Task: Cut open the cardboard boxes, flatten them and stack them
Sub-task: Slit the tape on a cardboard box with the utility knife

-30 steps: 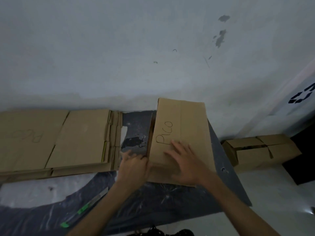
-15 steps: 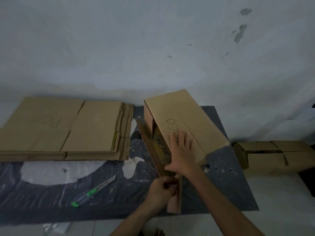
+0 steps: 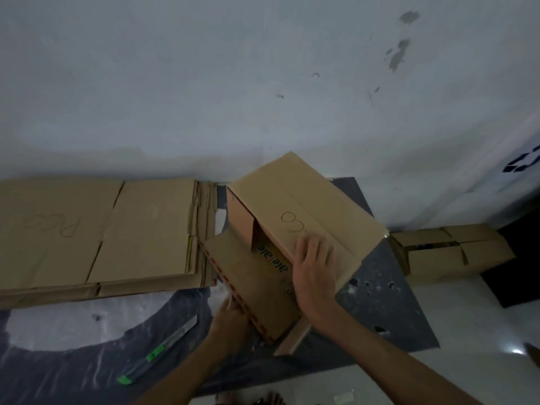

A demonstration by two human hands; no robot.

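Halfway-ish I'd say: the pile of flattened brown cardboard (image 3: 102,235) is stacked, the marker-scribbled brown cardboard box (image 3: 309,200) just right of that pile is cut open but unflattened, right hand (image 3: 314,268) flat-fingered on top, left hand (image 3: 230,318) with its grip pinching the flap (image 3: 251,285), closed brown boxes (image 3: 450,249) further right

Flat right hand (image 3: 314,276), curled left hand (image 3: 230,320)

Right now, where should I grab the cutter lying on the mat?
Pinch the cutter mid-handle, by its green slider, from above with the left hand, the nearer one, once it frees the box. It lies flat and diagonal; the pale upper-right end looks like the blade, so avoid it.
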